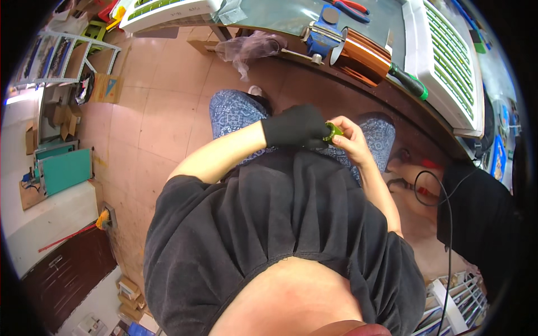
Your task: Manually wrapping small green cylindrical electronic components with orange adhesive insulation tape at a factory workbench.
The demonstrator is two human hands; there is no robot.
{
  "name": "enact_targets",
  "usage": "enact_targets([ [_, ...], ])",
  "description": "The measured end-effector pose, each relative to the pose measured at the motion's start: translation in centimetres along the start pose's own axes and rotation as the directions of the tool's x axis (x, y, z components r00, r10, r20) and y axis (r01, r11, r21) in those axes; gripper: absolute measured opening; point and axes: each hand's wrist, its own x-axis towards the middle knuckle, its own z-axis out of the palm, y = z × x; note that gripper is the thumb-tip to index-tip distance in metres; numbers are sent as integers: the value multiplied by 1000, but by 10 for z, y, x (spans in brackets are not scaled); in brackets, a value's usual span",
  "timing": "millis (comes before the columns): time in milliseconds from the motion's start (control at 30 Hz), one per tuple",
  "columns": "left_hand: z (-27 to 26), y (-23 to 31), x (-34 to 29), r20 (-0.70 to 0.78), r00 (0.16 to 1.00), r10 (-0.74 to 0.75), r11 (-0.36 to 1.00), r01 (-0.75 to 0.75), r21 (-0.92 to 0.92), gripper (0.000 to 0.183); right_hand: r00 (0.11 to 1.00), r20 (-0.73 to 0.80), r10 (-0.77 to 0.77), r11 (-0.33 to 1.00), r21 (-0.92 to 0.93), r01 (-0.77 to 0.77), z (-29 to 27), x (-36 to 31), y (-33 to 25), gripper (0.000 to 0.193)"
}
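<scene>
A small green ring-like piece [334, 133] is held over my lap, between my two hands. My right hand [352, 140] is bare, with its thumb and fingers pinched on the piece's right side. Wearing a black glove, my left hand [296, 126] is closed at the piece's left end. The glove hides most of the left fingers and whatever part of the piece lies within them.
Ahead is a workbench with a blue vise [325, 35], a copper-coloured cylinder [361, 56], a black-and-green handle [409, 82] and red-and-blue pliers [353, 10]. White trays [420, 39] hold rows of green pieces. Clear plastic [249, 49] hangs below the edge. A black cable [450, 224] loops at right.
</scene>
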Motion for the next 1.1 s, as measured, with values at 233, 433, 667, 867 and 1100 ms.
enact_targets([
  [233,-43,9,-27,-378,758,-531,754,220,-619,16,991,130,-15,954,300,-25,-17,-1,16,49],
  [433,-2,8,-5,-182,905,-384,814,239,-529,29,968,244,64,984,147,-102,-9,8,4,39],
  [667,19,-1,6,-109,952,-285,953,270,-140,25,981,113,161,986,35,-165,-5,9,20,24],
  [867,10,0,-9,-261,894,-363,820,173,-546,23,991,111,68,919,381,-106,-5,7,20,30],
  [1100,22,-4,-12,-317,945,-81,942,-31,-334,22,944,292,155,843,459,-280,-1,9,10,50],
])
